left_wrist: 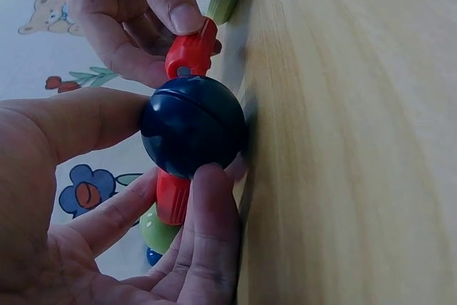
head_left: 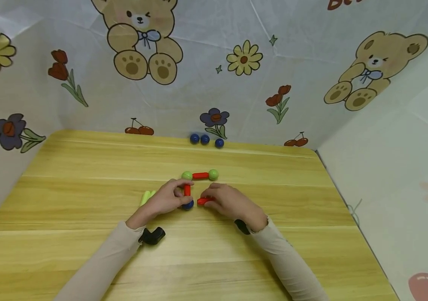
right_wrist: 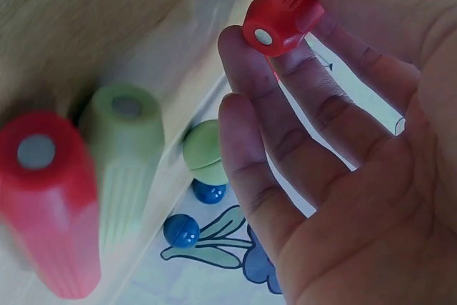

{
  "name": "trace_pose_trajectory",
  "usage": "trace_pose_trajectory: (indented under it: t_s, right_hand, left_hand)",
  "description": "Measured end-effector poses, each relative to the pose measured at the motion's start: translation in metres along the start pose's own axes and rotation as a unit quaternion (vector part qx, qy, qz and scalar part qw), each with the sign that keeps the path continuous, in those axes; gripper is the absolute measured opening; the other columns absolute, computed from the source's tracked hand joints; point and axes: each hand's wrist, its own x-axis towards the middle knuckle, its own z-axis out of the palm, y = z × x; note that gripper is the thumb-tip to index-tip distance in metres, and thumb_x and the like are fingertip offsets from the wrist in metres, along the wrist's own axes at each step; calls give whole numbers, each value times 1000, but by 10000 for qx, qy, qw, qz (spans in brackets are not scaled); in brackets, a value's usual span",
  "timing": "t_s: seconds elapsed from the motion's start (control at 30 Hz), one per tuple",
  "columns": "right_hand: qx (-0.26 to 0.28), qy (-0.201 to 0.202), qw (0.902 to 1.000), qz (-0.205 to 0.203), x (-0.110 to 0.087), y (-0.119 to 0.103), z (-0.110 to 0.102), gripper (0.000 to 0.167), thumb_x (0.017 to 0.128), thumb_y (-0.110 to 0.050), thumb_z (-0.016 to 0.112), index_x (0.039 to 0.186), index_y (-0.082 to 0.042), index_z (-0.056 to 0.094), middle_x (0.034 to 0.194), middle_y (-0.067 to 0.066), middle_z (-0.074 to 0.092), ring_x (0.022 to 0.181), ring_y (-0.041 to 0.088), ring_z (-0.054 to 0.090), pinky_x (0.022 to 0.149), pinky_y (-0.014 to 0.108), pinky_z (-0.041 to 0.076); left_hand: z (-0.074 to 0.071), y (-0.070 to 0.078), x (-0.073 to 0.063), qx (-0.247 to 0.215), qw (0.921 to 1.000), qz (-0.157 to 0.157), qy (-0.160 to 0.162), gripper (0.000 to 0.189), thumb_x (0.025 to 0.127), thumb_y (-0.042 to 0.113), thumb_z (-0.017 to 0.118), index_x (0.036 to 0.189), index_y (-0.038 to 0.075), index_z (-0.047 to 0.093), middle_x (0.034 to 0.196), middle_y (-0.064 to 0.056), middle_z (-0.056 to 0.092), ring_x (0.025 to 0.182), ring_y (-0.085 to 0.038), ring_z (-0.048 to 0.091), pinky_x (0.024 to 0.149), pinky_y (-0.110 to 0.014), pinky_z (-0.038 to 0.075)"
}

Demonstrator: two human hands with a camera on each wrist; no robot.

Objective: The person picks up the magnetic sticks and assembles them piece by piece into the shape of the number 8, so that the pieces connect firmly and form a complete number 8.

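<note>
My left hand [head_left: 166, 197] grips a dark blue ball [left_wrist: 191, 126] between thumb and fingers, low over the table. A red rod [head_left: 187, 190] extends from the ball's far side toward a green ball [head_left: 187, 175]. Opposite, my right hand [head_left: 229, 200] pinches another red rod [right_wrist: 282, 16] between thumb and fingertips; a round metal disc shows in its end. In the left wrist view, this rod's end is right at the blue ball. Beyond both hands, a red rod [head_left: 200, 175] lies between the first green ball and a second green ball [head_left: 213, 174].
Three blue balls [head_left: 205, 139] sit at the table's back edge by the printed cloth. Light green rods [head_left: 147, 197] lie left of my left hand. In the right wrist view, a loose red rod [right_wrist: 53, 212] and a green rod [right_wrist: 128, 169] are close by.
</note>
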Motion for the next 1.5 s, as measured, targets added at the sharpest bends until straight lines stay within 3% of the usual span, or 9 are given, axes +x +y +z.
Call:
trace_pose_trajectory:
  t_s: [0.2,0.57,1.03,1.1,1.23,1.37,1.5]
  right_hand:
    - [-36,17,9999,-132,2,-3,2,18,99,-24,65,112,-14,72,105,-3,67,93,10,61,85,29,53]
    - [-91,86,9998,-182,4,-4,3,19,100,-25,63,114,-14,72,105,-2,68,92,10,63,83,28,54]
    - [63,-229,9997,-5,3,-4,2,29,93,-15,73,121,-10,67,106,1,67,88,11,62,79,28,53]
    - [59,-243,9997,-15,3,-4,2,28,93,-14,73,120,-11,68,106,1,67,90,11,63,80,29,53]
    - [29,-170,9998,-46,1,-3,2,27,94,-15,72,120,-11,68,108,1,67,91,11,63,81,29,53]
    - [25,-22,10000,-64,0,-3,1,27,94,-17,72,120,-11,69,110,0,67,91,10,62,82,29,53]
    - [27,66,9999,-120,0,-3,0,25,94,-17,71,118,-11,69,110,0,67,91,10,61,83,29,53]
  left_hand:
    - [-1,3,-1,23,10000,-14,-5,47,92,16,72,137,11,60,110,-15,55,75,-18,57,65,-30,47]
    - [-4,5,-2,-140,9997,130,-134,33,95,16,68,126,5,65,110,-13,61,86,-19,61,69,-30,54]
    - [-2,4,-2,246,9990,291,-233,24,97,18,65,118,7,69,98,-8,59,80,-19,53,66,-31,45]
    - [-1,4,-2,388,9979,475,-224,23,97,18,66,116,5,70,94,-9,60,75,-19,53,64,-29,44]
    - [5,5,-6,989,9925,698,-153,25,94,23,71,113,8,70,93,-12,54,80,-21,47,66,-29,40]
    - [14,8,-11,1708,9839,527,-6,24,93,29,72,111,15,68,100,-13,46,89,-22,44,74,-32,41]
    - [24,10,-14,2202,9741,494,131,20,97,28,67,111,14,64,98,-12,41,82,-23,45,69,-33,41]
